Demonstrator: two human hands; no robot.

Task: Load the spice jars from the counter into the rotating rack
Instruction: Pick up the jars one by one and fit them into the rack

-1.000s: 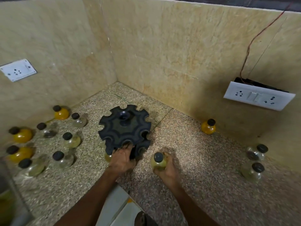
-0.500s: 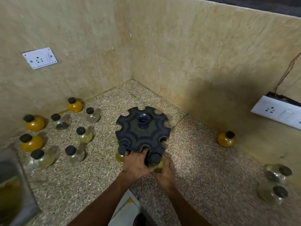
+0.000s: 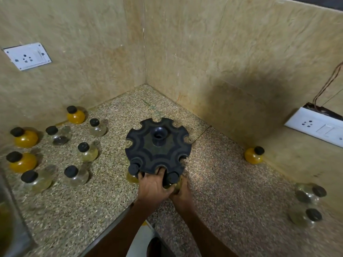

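A black round rotating rack point(image 3: 157, 147) with notched slots stands on the speckled counter in the corner. One black-capped jar point(image 3: 134, 170) hangs in its front left slot. My left hand point(image 3: 152, 186) grips the rack's front rim. My right hand point(image 3: 182, 193) holds a pale yellow black-capped jar point(image 3: 173, 179) at the front right slot, its cap level with the rim. Several more jars, amber point(image 3: 25, 137) and clear point(image 3: 87, 152), stand on the counter to the left. An amber jar point(image 3: 254, 155) stands by the right wall, and two clear jars point(image 3: 309, 192) sit at the far right.
Tiled walls close the corner behind the rack. A white socket plate point(image 3: 27, 56) is on the left wall and a switch plate point(image 3: 315, 127) with loose wires on the right wall. A steel sink edge point(image 3: 11, 219) lies at the lower left. The counter's front edge runs below my arms.
My right hand carried the pale jar from the counter in to the rack's front right slot. My left hand stayed on the front rim. The camera view shifted left.
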